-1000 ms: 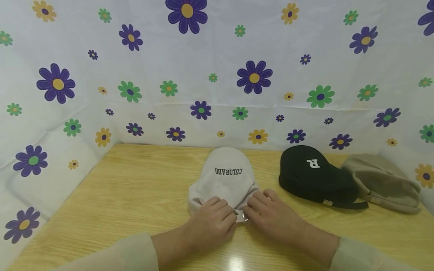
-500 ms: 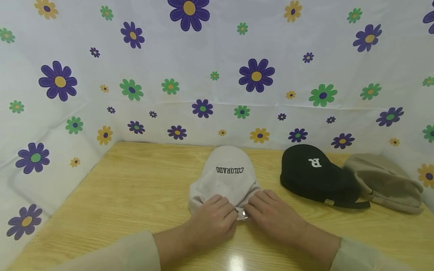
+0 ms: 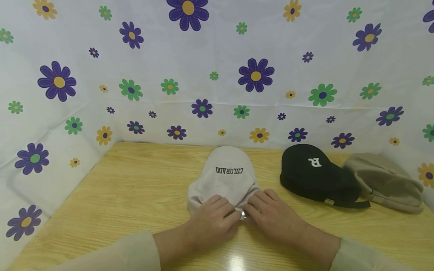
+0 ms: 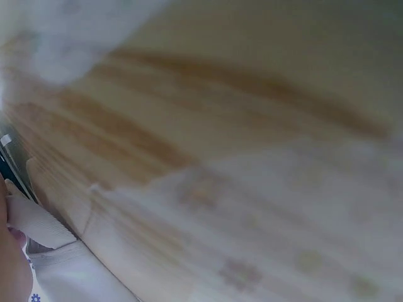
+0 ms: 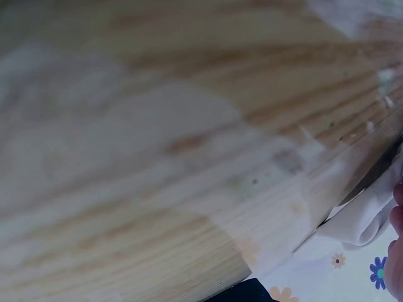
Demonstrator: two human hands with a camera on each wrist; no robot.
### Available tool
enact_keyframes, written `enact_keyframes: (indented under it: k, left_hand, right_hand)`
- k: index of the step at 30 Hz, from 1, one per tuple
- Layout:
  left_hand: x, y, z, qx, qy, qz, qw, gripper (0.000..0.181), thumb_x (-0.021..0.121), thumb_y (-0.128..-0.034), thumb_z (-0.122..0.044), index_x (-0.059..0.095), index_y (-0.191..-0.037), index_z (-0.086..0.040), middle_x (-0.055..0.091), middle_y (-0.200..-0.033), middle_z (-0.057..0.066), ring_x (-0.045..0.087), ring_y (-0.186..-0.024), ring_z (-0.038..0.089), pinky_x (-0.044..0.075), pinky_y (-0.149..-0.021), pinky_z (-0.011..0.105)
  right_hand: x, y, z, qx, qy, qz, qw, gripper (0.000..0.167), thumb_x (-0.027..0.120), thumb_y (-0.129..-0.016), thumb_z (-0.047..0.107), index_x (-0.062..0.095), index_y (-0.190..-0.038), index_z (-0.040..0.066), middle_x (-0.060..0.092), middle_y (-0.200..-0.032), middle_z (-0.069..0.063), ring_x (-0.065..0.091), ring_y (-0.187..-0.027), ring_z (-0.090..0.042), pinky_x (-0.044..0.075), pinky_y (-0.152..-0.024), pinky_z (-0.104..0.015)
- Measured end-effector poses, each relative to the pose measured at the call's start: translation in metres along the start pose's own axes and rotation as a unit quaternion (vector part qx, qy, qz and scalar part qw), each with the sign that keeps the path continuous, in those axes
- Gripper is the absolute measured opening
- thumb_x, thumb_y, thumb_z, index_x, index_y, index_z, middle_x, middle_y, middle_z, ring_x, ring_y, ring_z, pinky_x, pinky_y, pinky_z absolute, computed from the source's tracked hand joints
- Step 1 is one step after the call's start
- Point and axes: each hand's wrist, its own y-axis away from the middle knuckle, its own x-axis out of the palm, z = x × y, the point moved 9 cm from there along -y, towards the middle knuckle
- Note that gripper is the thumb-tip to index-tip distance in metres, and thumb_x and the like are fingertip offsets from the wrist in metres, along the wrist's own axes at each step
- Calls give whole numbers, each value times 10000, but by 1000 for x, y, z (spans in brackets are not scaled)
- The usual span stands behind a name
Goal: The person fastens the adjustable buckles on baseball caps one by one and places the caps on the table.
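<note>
A light grey baseball cap point(image 3: 227, 173) with dark COLORADO lettering, upside down from here, lies mid-table with its back strap toward me. My left hand point(image 3: 215, 220) pinches the strap left of a small metal buckle point(image 3: 243, 215). On the buckle's other side, the fingers of my right hand point(image 3: 271, 216) grip the cap's back edge. In the left wrist view the strap point(image 4: 41, 223) runs from my fingertips to the cap. Pale folded cap fabric point(image 5: 359, 223) meets my right fingers in the right wrist view. My fingers hide most of the strap and both thumbs.
To the right lies a black cap point(image 3: 305, 177) with a white R, its strap end sticking out. A tan cap point(image 3: 386, 180) sits beside it, partly behind it. The wooden table point(image 3: 145, 180) meets a flower-patterned white cloth point(image 3: 203, 52) at the back and sides.
A finger of my left hand has edged right along the strap, up to the buckle, so less strap shows between the hands. The cap and the right hand stay nearly in place.
</note>
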Motion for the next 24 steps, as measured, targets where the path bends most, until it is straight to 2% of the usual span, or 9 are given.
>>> enact_keyframes:
  k: [7, 11, 19, 24]
  left_hand:
    - [-2, 1, 0, 3, 6, -178, 9998, 106, 588, -882, -198, 659, -809, -167, 650, -823, -61, 583, -734, 100, 451, -715, 252]
    - [-2, 0, 0, -11, 37, -234, 9997, 115, 575, -873, -185, 642, -781, -169, 639, -803, -65, 574, -718, 97, 451, -710, 249]
    - [-4, 0, -1, 46, 226, -358, 9991, 210, 500, -919, -147, 643, -765, -150, 618, -785, -55, 564, -709, 106, 448, -702, 247]
    - [-5, 0, -1, 4, 288, -325, 9991, 192, 513, -917, -155, 647, -779, -151, 621, -788, -55, 570, -719, 104, 451, -706, 251]
  right_hand:
    - [2, 0, -1, 52, -41, 128, 9999, 232, 712, -910, 289, 665, -1101, 168, 588, -1008, 53, 545, -996, -151, 426, -863, -318]
    - [1, -1, -1, 25, -20, 36, 10000, 228, 718, -905, 290, 662, -1087, 165, 584, -994, 53, 545, -986, -154, 423, -854, -319]
    - [-1, 0, 1, -46, -61, -82, 9999, 238, 724, -899, 284, 660, -1097, 168, 590, -995, 52, 547, -979, -150, 422, -843, -316]
    - [-2, 0, 2, -73, -89, -87, 9999, 239, 722, -899, 271, 665, -1108, 168, 597, -1008, 51, 547, -985, -147, 424, -841, -314]
